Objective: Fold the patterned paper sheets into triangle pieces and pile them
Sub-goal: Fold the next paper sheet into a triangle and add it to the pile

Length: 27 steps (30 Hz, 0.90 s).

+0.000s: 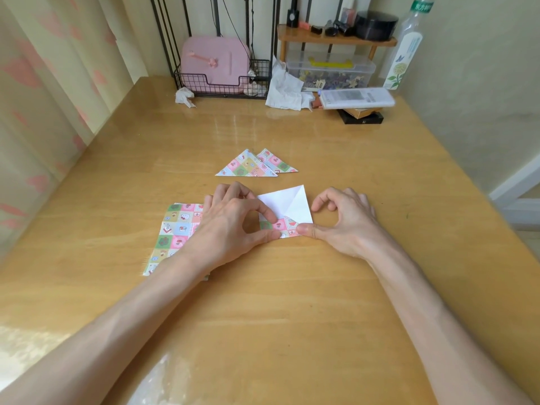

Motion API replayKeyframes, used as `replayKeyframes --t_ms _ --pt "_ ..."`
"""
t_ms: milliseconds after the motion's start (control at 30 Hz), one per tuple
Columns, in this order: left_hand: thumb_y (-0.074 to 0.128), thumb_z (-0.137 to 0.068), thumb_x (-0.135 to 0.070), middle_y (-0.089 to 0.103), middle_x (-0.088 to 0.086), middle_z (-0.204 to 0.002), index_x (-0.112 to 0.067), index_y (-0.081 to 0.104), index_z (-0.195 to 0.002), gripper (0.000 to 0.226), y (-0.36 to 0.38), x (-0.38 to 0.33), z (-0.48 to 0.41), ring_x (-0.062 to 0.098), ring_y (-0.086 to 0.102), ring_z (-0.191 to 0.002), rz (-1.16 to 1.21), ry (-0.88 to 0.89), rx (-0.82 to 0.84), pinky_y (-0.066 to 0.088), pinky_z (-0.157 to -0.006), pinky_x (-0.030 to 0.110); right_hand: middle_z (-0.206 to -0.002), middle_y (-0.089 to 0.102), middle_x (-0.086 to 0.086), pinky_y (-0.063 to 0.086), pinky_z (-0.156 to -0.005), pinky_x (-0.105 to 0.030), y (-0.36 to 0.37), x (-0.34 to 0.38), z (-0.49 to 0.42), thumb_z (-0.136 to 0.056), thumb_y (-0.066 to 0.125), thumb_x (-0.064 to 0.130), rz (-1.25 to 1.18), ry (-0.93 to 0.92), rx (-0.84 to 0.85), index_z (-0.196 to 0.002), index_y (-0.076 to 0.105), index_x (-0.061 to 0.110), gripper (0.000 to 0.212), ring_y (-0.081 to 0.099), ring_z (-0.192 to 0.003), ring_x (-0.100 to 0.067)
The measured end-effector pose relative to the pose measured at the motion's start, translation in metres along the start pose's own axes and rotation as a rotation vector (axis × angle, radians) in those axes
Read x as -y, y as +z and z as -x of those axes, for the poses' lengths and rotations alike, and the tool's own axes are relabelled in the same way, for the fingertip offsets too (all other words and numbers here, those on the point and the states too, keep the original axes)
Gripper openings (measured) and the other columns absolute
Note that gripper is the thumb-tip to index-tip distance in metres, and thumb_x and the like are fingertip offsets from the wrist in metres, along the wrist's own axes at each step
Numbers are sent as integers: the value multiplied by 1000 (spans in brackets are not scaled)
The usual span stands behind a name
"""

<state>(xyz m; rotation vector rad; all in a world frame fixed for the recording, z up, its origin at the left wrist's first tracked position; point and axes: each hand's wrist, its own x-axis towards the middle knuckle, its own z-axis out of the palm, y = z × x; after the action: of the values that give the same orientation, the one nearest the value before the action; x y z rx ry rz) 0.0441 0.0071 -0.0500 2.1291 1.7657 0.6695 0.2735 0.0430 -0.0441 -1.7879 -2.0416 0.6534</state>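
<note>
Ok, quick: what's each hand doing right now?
Left hand: pinches the half-folded patterned sheet.
Right hand: fingers curled, thumb pressing the same sheet.

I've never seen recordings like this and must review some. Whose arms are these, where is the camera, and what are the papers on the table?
No machine here: these are a person's two bare hands, filmed by one wide-angle camera worn on their head, looking down at a wooden table. The left hand pinches the patterned near edge of a half-folded sheet, white side up; the right hand holds its right corner with thumb and forefinger. Beyond lie two finished triangles, overlapping. Partly under the left hand sits a stack of flat patterned sheets.
</note>
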Motion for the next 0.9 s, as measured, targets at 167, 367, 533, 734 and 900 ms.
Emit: replayKeyframes --t_ms 167,367,533,734,900 --pt "75 -74 -66 44 -17 -108 -44 70 -95 31 2 2 0 6 31 -109 -14 -8 -12 21 -85 28 -106 45 14 25 -93 -29 4 0 0 -66 81 67 58 -14 -18 -100 58 41 49 34 -112 -11" --pt "72 -76 -69 46 -18 -104 -43 69 -88 29 4 4 1 7 32 -106 -54 44 -54 19 -82 28 -88 61 18 46 -84 -29 4 2 -6 -78 81 52 -272 -74 -48 -86 69 42 18 50 -90 -6" --pt "61 -73 -75 53 -19 -101 -47 76 -84 34 -3 4 2 7 39 -100 -32 100 -133 19 -79 30 -67 69 6 51 -62 -31 5 9 -7 -87 80 31 -411 -67 -138 -75 72 22 17 53 -57 -5" --pt "68 -93 -47 57 -13 -96 -43 78 -100 13 -11 -3 5 14 53 -90 -78 243 -286 36 -76 36 -63 71 4 50 -58 -30 5 11 -1 -91 72 21 -580 -13 -94 -106 63 31 21 62 -51 -12" --pt "72 -82 -63 64 -13 -95 -35 77 -103 35 -8 -7 10 14 62 -84 -124 401 -113 41 -73 36 -63 70 0 53 -56 -26 9 21 8 -88 61 11 -589 -62 -67 -113 59 42 40 69 -55 -18"
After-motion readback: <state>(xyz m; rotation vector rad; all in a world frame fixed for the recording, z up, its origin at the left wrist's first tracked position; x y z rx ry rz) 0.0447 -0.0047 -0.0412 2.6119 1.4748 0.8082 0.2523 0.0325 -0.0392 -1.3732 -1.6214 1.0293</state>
